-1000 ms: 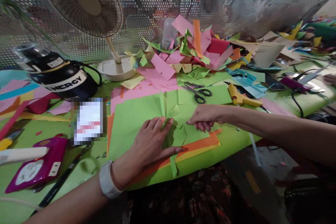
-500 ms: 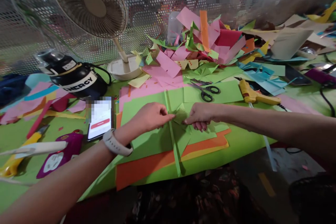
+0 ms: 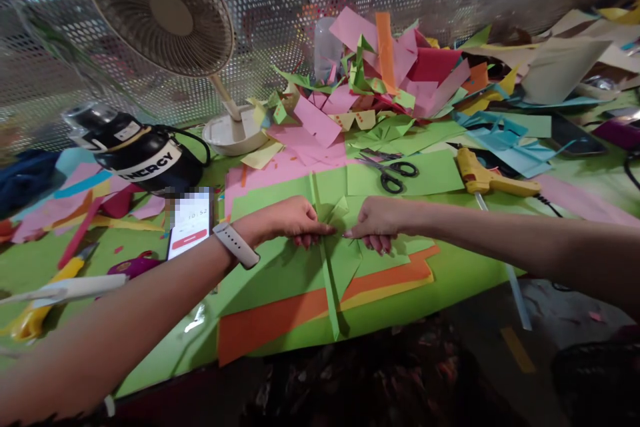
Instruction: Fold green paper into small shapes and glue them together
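Note:
My left hand (image 3: 303, 221) and my right hand (image 3: 376, 221) face each other, fingers closed in pinches. Between them stands a small folded green paper piece (image 3: 339, 211), its lower edge at my fingertips. My left hand's grip also lies over a long thin green paper strip (image 3: 329, 283), which runs from above the hand down past the table's front edge. Under both hands lie green paper sheets (image 3: 273, 280), with an orange sheet (image 3: 270, 330) beneath. The exact contact of the fingertips on the folded piece is partly hidden.
Black scissors (image 3: 393, 173) and a yellow glue gun (image 3: 493, 180) lie behind my right arm. A phone (image 3: 190, 230) sits left of the sheets, near a black bottle (image 3: 145, 163) and a fan (image 3: 173, 13). Pink paper scraps (image 3: 317, 121) are heaped at the back.
My left hand has turned knuckles-down and come lower, its fingers now curled below the thumb. My right hand stays about where it was. The view has shifted slightly.

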Demonstrator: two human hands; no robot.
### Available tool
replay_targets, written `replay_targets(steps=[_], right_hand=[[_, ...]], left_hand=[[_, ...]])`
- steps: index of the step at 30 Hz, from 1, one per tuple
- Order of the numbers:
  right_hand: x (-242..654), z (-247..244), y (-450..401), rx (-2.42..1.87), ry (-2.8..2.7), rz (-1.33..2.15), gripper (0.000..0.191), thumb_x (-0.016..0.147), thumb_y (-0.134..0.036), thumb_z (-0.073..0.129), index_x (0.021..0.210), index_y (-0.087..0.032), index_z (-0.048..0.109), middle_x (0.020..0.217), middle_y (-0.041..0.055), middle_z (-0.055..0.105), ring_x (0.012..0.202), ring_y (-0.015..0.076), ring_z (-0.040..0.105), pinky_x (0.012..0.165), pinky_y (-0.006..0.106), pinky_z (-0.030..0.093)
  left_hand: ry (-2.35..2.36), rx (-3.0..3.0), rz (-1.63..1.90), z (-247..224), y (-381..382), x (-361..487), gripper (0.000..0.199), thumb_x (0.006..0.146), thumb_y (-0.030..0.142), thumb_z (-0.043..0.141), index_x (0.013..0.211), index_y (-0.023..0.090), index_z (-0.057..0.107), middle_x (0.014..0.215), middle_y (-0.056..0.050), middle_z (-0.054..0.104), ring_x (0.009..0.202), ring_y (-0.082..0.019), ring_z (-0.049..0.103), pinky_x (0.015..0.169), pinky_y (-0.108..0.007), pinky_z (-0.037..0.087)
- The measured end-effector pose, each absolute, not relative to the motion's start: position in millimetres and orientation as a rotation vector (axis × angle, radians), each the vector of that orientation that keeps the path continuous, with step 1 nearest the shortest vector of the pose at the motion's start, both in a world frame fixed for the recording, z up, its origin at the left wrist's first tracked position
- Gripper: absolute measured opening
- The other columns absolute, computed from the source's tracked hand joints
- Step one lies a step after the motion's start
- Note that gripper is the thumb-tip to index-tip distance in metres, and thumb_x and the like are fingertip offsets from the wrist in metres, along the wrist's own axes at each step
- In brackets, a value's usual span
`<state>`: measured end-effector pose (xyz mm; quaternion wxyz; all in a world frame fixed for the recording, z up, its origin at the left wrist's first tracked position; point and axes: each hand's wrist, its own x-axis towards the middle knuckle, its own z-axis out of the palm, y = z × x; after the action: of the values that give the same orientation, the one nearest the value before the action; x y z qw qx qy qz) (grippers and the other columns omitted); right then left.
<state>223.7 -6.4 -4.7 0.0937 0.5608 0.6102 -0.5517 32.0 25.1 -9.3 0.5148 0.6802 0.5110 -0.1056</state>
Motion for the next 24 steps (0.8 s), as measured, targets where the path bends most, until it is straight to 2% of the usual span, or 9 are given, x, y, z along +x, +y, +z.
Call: replay_targets(steps=[11,16,24], right_hand=[[224.3,-4.2,-8.9,1.659,1.864,-1.599,0.044,0.087,-0.037,0.058,0.049,-0.014,0.054,0.041,-0.0012,0.057,0.037,0.0077,0.050,0.045,0.022,0.032],[224.3,-8.6,-9.1,1.648,1.892,-1.593,0.045,0.087,-0.038,0.058,0.048,-0.014,0.055,0.041,-0.0009,0.057,0.036,0.0074,0.051,0.045,0.022,0.033],[224.7,-9.8,-10.4,1.653,1.894,-1.614,0.044,0.087,-0.036,0.057,0.049,-0.014,0.053,0.040,-0.0015,0.056,0.033,0.0065,0.049,0.041,0.020,0.030]], left_hand=[[1.285,1.895,-0.320,11.6,20.5,35.8,0.034,0.073,0.038,0.066,0.047,0.018,0.058,0.046,0.000,0.062,0.042,-0.011,0.055,0.048,-0.023,0.040],[1.342,2.044,-0.304,14.4,12.8,37.5,0.039,0.074,0.045,0.062,0.046,0.018,0.059,0.047,-0.002,0.064,0.044,-0.014,0.059,0.048,-0.023,0.040],[1.309,1.807,-0.263,0.1,13.4,37.7,0.045,0.067,0.056,0.069,0.044,0.018,0.058,0.044,-0.001,0.061,0.041,-0.013,0.055,0.049,-0.024,0.044]])
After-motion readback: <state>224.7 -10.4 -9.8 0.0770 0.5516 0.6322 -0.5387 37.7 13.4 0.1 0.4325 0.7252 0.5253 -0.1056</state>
